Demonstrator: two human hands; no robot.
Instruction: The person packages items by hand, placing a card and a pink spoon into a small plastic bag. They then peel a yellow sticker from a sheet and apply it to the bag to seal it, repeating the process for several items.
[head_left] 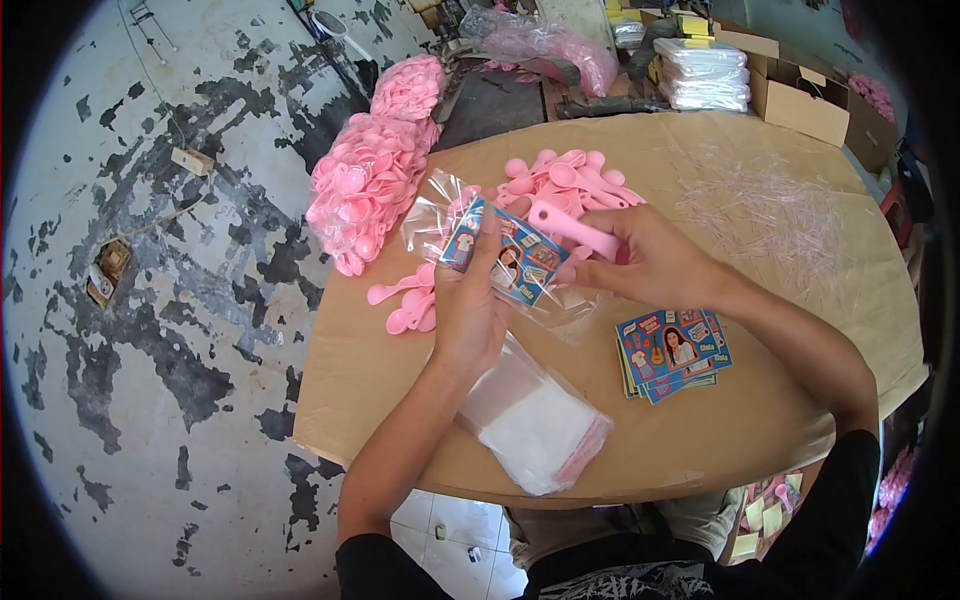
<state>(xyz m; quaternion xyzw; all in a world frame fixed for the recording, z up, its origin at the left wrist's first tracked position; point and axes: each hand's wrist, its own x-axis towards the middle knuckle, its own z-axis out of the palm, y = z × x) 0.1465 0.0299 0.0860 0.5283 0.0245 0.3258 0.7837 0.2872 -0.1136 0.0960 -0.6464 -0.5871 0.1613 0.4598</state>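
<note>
My left hand point(477, 300) is closed on a clear plastic bag point(430, 222) and a blue printed card point(515, 255), its thumb across the card's face. My right hand point(650, 258) grips a pink spoon point(572, 230) by the bowl end, with its holed handle tip pointing left over the card. Behind both hands lies a pile of pink spoons point(565, 175). A few more spoons point(410, 300) rest left of my left hand. A stack of blue cards point(672, 350) is below my right forearm. Nearer to me lies a stack of clear bags point(545, 425).
Large bags of pink spoons point(368, 180) stand at the table's left edge. Thin clear strips point(770, 215) are scattered on the right of the brown table point(380, 420). Packed plastic bags point(703, 75) and an open cardboard box point(800, 100) stand behind.
</note>
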